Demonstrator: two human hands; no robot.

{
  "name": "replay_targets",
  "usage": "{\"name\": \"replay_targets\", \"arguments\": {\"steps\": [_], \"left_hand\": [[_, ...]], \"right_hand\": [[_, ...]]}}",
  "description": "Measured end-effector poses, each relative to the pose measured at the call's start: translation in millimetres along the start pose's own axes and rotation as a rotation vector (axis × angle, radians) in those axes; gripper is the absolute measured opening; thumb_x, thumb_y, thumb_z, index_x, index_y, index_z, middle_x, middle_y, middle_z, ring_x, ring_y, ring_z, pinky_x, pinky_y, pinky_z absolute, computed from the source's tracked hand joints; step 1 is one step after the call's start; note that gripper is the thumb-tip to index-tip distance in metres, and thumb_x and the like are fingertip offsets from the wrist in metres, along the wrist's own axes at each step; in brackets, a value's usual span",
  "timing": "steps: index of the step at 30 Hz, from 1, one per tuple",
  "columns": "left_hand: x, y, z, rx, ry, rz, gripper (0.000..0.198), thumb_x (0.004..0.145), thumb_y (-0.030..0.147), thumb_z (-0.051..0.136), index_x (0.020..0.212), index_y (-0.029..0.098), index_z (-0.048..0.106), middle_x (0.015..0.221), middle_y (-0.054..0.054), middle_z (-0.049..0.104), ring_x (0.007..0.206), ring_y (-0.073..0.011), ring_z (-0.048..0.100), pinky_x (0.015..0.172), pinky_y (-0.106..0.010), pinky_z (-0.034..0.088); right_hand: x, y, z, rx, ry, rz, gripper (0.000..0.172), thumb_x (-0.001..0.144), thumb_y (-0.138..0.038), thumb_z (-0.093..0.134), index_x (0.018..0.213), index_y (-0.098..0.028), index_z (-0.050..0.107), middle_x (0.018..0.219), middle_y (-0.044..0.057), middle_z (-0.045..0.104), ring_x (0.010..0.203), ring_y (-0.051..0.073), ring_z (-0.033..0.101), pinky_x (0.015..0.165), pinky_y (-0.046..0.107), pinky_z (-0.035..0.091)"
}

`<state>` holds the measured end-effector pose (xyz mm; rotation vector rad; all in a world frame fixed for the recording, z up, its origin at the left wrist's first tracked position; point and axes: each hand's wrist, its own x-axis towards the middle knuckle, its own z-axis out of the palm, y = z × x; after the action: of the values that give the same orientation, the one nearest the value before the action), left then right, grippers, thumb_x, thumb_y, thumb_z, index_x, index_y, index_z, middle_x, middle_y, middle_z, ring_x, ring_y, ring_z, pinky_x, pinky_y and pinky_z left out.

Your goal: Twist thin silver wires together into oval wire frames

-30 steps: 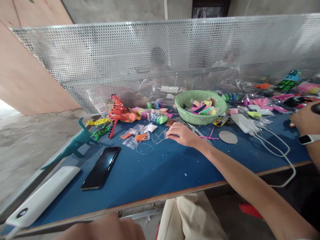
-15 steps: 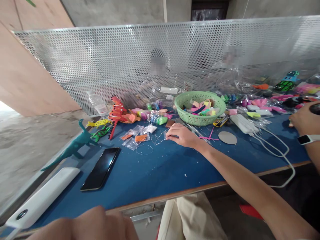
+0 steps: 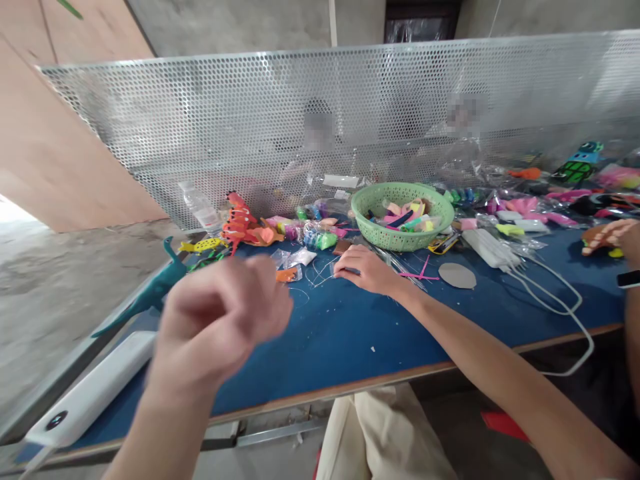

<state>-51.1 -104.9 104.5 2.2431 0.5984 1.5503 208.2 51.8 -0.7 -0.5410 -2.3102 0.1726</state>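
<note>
My left hand is raised over the left part of the blue table, its fingers curled into a fist and slightly blurred; what it holds, if anything, is hidden. My right hand rests on the tabletop with bent fingers close together beside thin wires. Its fingertips face down, so their contents do not show. Just behind it lies a small brown piece. A small bag with an orange piece lies left of the wires. More thin wires and a pink twisted strip lie to its right.
A green basket of colourful pieces stands behind my right hand. A teal dinosaur and a white power bank line the left edge. White cables cross the right side, near a co-worker's hand. Perforated metal closes the back.
My left hand has risen from the bottom edge up over the table, now covering the phone. My right hand stays in place. The co-worker's hand at right has shifted.
</note>
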Motion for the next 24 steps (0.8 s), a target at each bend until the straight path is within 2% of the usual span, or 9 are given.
{"name": "replay_targets", "arguments": {"steps": [2,4,7,9,10,14,19,24], "left_hand": [[39,-31,22.5,0.061,-0.057,-0.012,0.012,0.090,0.026,0.068,0.079,0.023,0.064,0.067,0.000,0.057,0.059,-0.0115,0.052,0.056,-0.029,0.044],[56,-65,40.9,0.274,-0.035,-0.013,0.008,0.086,0.026,0.073,0.083,0.021,0.068,0.070,0.000,0.059,0.064,-0.0113,0.052,0.058,-0.027,0.041],[47,-112,55.1,0.424,-0.048,-0.020,0.013,0.091,0.029,0.067,0.085,0.018,0.069,0.080,-0.003,0.065,0.074,-0.0133,0.057,0.066,-0.027,0.046],[32,-132,56.6,0.469,-0.047,-0.052,0.015,0.095,0.029,0.060,0.094,0.018,0.070,0.093,-0.006,0.068,0.081,-0.0145,0.059,0.070,-0.027,0.047],[26,-138,55.8,0.493,-0.064,-0.082,0.018,0.097,0.029,0.057,0.100,0.019,0.071,0.100,-0.006,0.069,0.077,-0.0132,0.059,0.067,-0.026,0.046],[12,-145,50.8,0.567,-0.205,-0.165,0.024,0.100,0.033,0.051,0.110,0.023,0.070,0.103,-0.004,0.072,0.062,-0.0107,0.055,0.062,-0.026,0.044],[4,-148,52.8,0.670,-0.384,-0.153,0.024,0.101,0.034,0.049,0.110,0.025,0.070,0.106,-0.003,0.073,0.086,-0.0170,0.067,0.071,-0.027,0.047],[-1,-156,53.8,0.662,-0.445,-0.145,0.024,0.101,0.035,0.047,0.103,0.023,0.068,0.100,-0.004,0.070,0.085,-0.0175,0.066,0.072,-0.028,0.047]], "right_hand": [[-1,0,1,-0.027,0.034,0.036,0.015,0.099,-0.031,0.057,0.097,-0.023,0.069,0.096,0.004,0.073,0.094,0.019,0.063,0.092,0.036,0.044],[-1,0,1,-0.048,0.086,0.067,0.014,0.100,-0.028,0.057,0.098,-0.023,0.070,0.098,0.004,0.073,0.095,0.020,0.063,0.091,0.037,0.045],[-3,1,2,-0.043,0.132,0.094,0.016,0.100,-0.025,0.054,0.100,-0.022,0.070,0.098,0.005,0.074,0.094,0.020,0.065,0.090,0.036,0.047],[-3,3,3,-0.022,0.133,0.094,0.018,0.101,-0.026,0.053,0.101,-0.022,0.070,0.098,0.005,0.073,0.093,0.020,0.066,0.087,0.035,0.049],[-4,4,3,-0.014,0.128,0.091,0.018,0.101,-0.027,0.053,0.101,-0.022,0.071,0.098,0.005,0.073,0.093,0.020,0.066,0.086,0.035,0.050],[-4,5,6,-0.013,0.104,0.100,0.021,0.102,-0.028,0.051,0.102,-0.022,0.071,0.101,0.006,0.073,0.092,0.019,0.067,0.084,0.034,0.052],[-5,7,11,-0.027,0.093,0.094,0.018,0.101,-0.027,0.052,0.103,-0.022,0.070,0.099,0.006,0.073,0.093,0.020,0.066,0.083,0.035,0.051],[-5,9,12,-0.035,0.026,0.032,0.017,0.101,-0.026,0.053,0.099,-0.022,0.069,0.100,0.005,0.073,0.094,0.020,0.065,0.089,0.037,0.049]]}}
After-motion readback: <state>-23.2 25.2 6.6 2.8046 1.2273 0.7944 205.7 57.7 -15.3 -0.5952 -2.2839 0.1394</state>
